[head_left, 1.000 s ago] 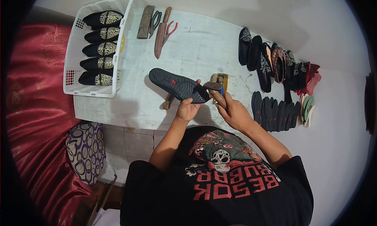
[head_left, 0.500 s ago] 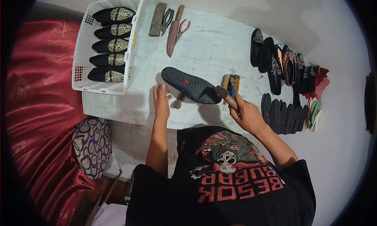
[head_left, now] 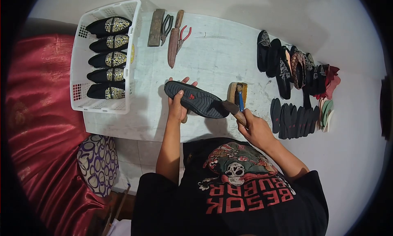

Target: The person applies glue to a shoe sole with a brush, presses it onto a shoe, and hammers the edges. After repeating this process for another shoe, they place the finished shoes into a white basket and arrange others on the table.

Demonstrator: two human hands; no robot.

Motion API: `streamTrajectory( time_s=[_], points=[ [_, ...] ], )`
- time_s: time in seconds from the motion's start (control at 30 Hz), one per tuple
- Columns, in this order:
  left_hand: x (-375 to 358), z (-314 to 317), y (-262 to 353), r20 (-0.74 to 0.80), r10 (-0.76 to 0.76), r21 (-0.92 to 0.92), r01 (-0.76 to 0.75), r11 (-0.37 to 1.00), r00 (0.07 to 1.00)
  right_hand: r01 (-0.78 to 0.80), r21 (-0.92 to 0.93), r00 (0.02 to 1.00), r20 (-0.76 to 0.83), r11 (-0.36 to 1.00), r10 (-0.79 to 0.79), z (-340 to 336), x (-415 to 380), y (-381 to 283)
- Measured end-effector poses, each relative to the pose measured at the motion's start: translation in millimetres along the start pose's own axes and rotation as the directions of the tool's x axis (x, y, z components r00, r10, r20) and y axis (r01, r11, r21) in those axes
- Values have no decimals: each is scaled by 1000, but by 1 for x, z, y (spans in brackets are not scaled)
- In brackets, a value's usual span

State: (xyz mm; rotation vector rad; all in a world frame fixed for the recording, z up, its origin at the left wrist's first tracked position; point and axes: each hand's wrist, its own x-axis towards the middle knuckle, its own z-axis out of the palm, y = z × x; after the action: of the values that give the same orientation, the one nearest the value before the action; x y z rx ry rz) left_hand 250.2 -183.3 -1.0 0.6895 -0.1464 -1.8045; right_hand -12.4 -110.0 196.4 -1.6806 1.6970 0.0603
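Note:
A black shoe [head_left: 198, 100] with its ridged sole facing up is above the table, a small red mark on the sole. My left hand [head_left: 177, 107] grips its left end, thumb on the sole and fingertips showing past the far edge. My right hand [head_left: 258, 129] is closed round the wooden handle of a hammer [head_left: 236, 112], whose dark head is at the shoe's right end. Just behind that hand, a blue-handled tool [head_left: 241, 100] lies in a small wooden box [head_left: 232, 92].
White basket [head_left: 127, 97] of black patterned shoes at left. A block [head_left: 156, 28], dark pliers [head_left: 166, 29], a sheathed knife [head_left: 173, 47] and red-handled pliers [head_left: 184, 37] lie at the back. Shoes [head_left: 274, 57] and black soles [head_left: 292, 121] stand at right.
My left hand has gone from open beside the shoe to holding its left end. The hammer stays in my right hand. The view has shifted slightly.

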Motion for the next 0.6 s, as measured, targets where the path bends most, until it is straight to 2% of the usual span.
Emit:
streamTrajectory(
  time_s=[0.1,0.2,0.4,0.6],
  points=[
    [1,0,-1,32,13,-1,-13,1000,999,-59,102,996,72,993,52,-20,8,-13],
    [2,-3,-2,49,16,-4,-16,1000,999,-94,269,995,2,959,98,-9,13,-21],
    [3,-5,-5,29,16,-8,-16,1000,999,15,116,998,61,993,-22,14,21,-17],
    [3,-4,-7,-10,59,-21,-60,998,998,-46,170,995,100,984,30,1,29,-16]
  ],
)
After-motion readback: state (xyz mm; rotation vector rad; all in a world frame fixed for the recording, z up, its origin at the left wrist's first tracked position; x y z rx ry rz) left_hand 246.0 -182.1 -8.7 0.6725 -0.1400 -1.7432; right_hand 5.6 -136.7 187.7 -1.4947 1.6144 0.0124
